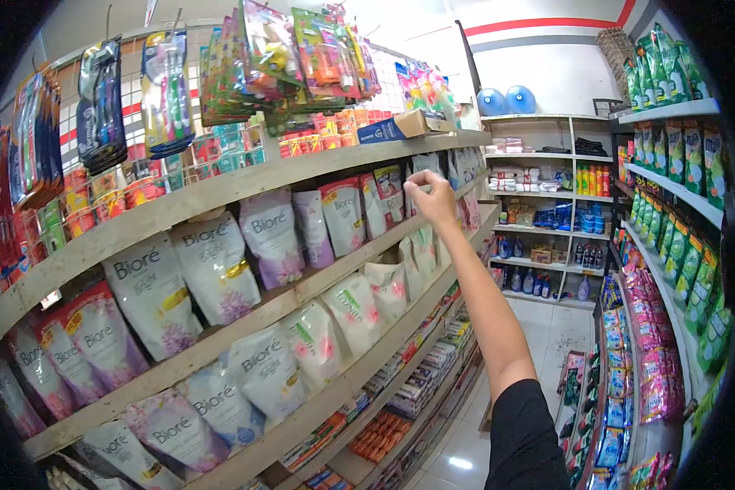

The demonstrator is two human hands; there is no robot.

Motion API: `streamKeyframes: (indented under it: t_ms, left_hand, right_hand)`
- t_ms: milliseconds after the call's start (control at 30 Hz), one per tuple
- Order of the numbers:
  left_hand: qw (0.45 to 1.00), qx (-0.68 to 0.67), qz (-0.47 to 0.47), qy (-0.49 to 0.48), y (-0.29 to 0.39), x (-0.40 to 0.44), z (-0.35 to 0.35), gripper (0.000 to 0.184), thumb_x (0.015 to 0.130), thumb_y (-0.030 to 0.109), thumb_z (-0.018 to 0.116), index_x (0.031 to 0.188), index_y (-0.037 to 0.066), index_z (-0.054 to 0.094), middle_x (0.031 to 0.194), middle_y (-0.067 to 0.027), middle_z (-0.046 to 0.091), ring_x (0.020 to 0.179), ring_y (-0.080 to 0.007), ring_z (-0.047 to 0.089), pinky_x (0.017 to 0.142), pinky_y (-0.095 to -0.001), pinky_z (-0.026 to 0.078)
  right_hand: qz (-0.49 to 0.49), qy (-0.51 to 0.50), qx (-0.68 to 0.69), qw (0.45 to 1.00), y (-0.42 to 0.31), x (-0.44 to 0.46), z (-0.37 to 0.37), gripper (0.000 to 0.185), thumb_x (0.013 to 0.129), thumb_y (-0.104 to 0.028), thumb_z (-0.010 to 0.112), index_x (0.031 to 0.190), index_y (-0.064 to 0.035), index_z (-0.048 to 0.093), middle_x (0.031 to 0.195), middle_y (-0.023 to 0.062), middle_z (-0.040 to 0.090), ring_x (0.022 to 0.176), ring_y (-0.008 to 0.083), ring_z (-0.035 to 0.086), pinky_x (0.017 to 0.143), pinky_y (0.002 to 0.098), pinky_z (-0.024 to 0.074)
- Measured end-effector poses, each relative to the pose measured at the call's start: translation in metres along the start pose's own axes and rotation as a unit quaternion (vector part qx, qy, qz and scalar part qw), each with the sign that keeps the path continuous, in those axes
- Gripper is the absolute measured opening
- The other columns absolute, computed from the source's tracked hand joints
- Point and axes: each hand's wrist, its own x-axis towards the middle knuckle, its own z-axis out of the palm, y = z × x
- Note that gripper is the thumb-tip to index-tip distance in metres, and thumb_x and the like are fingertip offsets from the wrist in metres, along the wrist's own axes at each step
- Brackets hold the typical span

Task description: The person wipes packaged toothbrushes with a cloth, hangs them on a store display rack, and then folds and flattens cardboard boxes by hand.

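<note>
My right hand (433, 198) is raised at the end of an outstretched arm with a black sleeve (527, 437). Its fingers are curled in, thumb close to the forefinger; whether anything small is between them I cannot make out. It is in front of the upper pouch shelf, nearest to a dark and yellow pouch (389, 189); I cannot tell if it touches it. Left of that stand a red-topped white pouch (342, 216), a lilac Biore pouch (272, 237) and a large white Biore pouch (215, 265). My left hand is out of view.
Toothbrush packs (102, 102) hang above the left shelf (163, 181), where a small carton (423, 122) lies. Flowered white pouches (353, 313) line the lower tier. Across the tiled aisle (539, 339), green packs (684, 265) fill the right shelf. A stocked rack (533, 198) stands at the back.
</note>
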Motion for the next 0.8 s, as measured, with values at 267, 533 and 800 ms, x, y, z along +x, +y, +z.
streamKeyframes:
  t_ms: [267,533,800]
  left_hand:
    - [0.999,0.049,0.013,-0.008,-0.015,0.07,0.109,0.039,0.092,0.024,0.033,0.121,0.0,0.046,0.121,-0.0142,0.046,0.111,-0.0306,0.042,0.094,-0.0422,0.037]
    - [0.993,0.111,0.035,-0.01,-0.021,0.11,0.189,0.039,0.092,0.023,0.033,0.122,0.001,0.045,0.122,-0.0142,0.045,0.112,-0.0306,0.042,0.094,-0.0423,0.036]
    - [0.976,0.206,0.062,-0.027,-0.014,0.137,0.233,0.039,0.092,0.023,0.034,0.122,0.001,0.044,0.123,-0.0142,0.044,0.112,-0.0305,0.041,0.095,-0.0424,0.036]
  right_hand:
    - [0.049,0.088,-0.147,0.984,0.106,0.122,-0.015,0.039,0.07,-0.021,0.063,0.108,-0.0162,0.055,0.106,0.0093,0.053,0.098,0.0273,0.054,0.081,0.0387,0.0447]
    - [-0.023,0.04,-0.123,0.991,0.137,0.165,0.004,0.035,0.069,-0.011,0.061,0.103,-0.0143,0.055,0.103,0.0091,0.051,0.098,0.0304,0.053,0.077,0.0416,0.0457]
    - [-0.094,0.127,0.007,0.987,0.161,0.156,0.018,0.021,0.067,-0.004,0.058,0.088,-0.008,0.054,0.092,0.0104,0.05,0.088,0.0318,0.053,0.069,0.0407,0.045]
